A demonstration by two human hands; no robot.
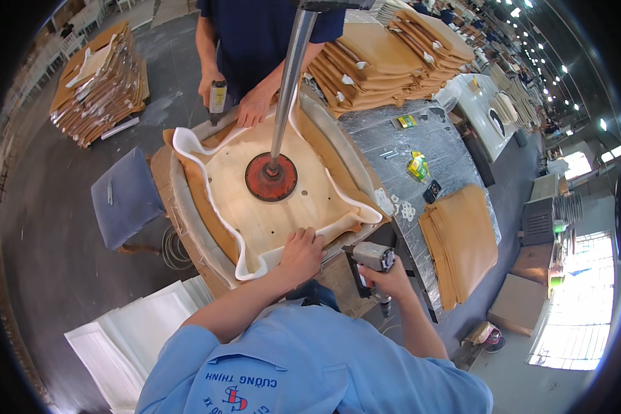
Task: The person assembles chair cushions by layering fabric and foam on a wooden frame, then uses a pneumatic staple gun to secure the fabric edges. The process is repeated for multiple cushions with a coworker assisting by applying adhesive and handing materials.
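A plywood seat panel (234,181) lies face-up on a padded stand, ringed by white padding (201,165) and a tan leather-like cover (317,148). Pressing down on its middle is a red round clamp foot (259,181) on a metal rod (288,90). My left hand (303,254) grips the cover and padding at the panel's near edge, fingers bent over the wood. In my right hand (392,279) is a grey pneumatic staple gun (374,257), held just right of the near corner, apart from the panel. Opposite, a co-worker's hand (254,107) rests on the far edge; their other holds a staple gun (217,96).
To the right stands a plastic-covered table (366,131) with tan cover sheets (462,241), yellow-green packets (417,165) and cover stacks (372,58) at its far end. A blue-topped stool (124,196) is left. White sheets (131,338) lean near left; another stack (100,86) stands far left.
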